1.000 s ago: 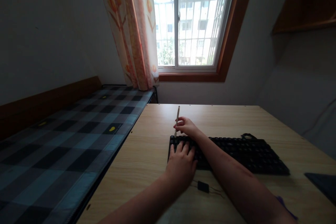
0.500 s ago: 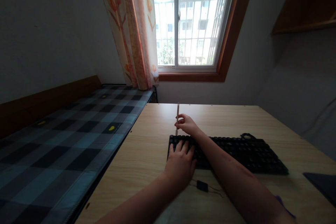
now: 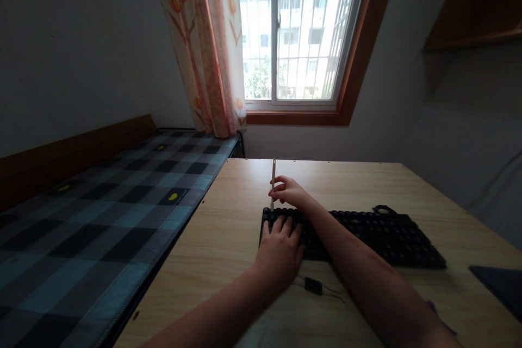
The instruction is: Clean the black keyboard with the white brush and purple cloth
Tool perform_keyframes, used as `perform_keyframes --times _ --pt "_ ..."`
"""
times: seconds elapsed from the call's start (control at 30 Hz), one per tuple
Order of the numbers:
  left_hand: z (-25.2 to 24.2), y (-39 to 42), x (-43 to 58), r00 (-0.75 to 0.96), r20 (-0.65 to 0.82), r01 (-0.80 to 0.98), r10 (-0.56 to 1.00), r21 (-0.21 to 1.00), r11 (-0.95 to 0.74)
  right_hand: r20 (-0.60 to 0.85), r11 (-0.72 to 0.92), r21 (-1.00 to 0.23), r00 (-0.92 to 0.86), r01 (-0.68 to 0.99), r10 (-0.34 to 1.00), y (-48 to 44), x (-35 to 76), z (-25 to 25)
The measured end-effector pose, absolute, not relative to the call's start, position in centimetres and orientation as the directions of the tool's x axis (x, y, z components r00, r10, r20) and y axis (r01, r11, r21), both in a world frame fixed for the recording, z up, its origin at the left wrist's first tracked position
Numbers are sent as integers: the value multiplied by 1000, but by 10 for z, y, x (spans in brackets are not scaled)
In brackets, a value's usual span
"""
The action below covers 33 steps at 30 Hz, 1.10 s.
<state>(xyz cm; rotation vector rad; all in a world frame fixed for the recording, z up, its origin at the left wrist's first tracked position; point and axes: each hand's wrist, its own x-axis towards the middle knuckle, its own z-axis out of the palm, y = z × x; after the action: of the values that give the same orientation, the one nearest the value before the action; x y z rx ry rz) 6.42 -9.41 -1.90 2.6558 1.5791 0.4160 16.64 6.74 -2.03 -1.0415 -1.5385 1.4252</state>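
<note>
Slightly to the left has shifted the slim pale stick (image 3: 273, 174), together with the right hand (image 3: 290, 193) that holds it, since the earlier frame; the left hand (image 3: 280, 253) stays in its place. At the far left lies a bed (image 3: 126, 242) with a checked cover, grey, blue and black, with small yellow marks; over its far end hangs a curtain (image 3: 207, 54) with orange flowers. Next comes the pale wooden tabletop (image 3: 220, 239); on it is a black keyboard (image 3: 375, 236), and the left hand lies palm down on its left part, the fingers spread apart over the keys. Just beyond this hand the stick stands nearly upright, its lower end at the keyboard's far left corner; whether it touches a key, I cannot tell; the fingers of the right hand are clamped on the stick. Behind is a bright window (image 3: 302, 38) with bars outside; nearer, between the two forearms, lies a small dark block (image 3: 313, 286) with thin cords. To the right, a black loop (image 3: 384, 209) shows at the keyboard's far edge; at the right border lies a dark flat thing (image 3: 499, 285), and above it on the wall is a brown shelf (image 3: 477, 16).
</note>
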Motion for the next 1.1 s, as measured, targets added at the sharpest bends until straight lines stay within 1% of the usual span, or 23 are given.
perform_keyframes --times 0.03,0.1,0.23,0.3,0.37,0.43,0.5,0.57,0.63,0.77,0.83,0.93,1.03,1.1 --pt "-19 -94 64 452 217 859 865 156 -488 -16 15 -997 -391 76 920 67 166 -21" --pt "-19 -94 64 453 217 858 865 156 -489 -26 17 -994 -380 111 925 68 165 -22" --pt "-20 -94 64 452 210 860 867 156 -486 92 124 -987 -268 107 959 72 166 -22" --pt "-21 -94 64 450 209 861 868 154 -484 82 118 -988 -303 102 950 72 169 -20" --pt "-21 -94 65 450 212 862 868 152 -484 19 72 -990 -390 120 921 71 172 -19" --pt "-21 -94 64 451 222 860 864 150 -488 -15 53 -988 -429 147 903 70 172 -19" --pt "-22 -94 64 453 232 858 861 150 -492 18 82 -985 -386 151 922 70 171 -19" --pt "-22 -94 64 453 233 857 860 152 -492 83 129 -983 -316 128 945 71 170 -20" --pt "-22 -94 64 453 225 858 863 154 -491 104 142 -984 -309 103 945 71 171 -20" --pt "-21 -94 64 454 213 859 865 154 -488 28 83 -991 -445 105 895 71 172 -22" --pt "-19 -94 65 454 212 859 865 153 -488 39 91 -990 -419 105 907 71 171 -23" --pt "-19 -94 65 452 206 861 868 154 -485 93 113 -993 -307 47 947 71 169 -23" --pt "-19 -94 65 452 207 861 868 153 -485 62 65 -998 -359 -3 931 71 168 -22" --pt "-19 -95 65 455 215 859 865 151 -489 17 37 -998 -394 43 919 70 169 -21"
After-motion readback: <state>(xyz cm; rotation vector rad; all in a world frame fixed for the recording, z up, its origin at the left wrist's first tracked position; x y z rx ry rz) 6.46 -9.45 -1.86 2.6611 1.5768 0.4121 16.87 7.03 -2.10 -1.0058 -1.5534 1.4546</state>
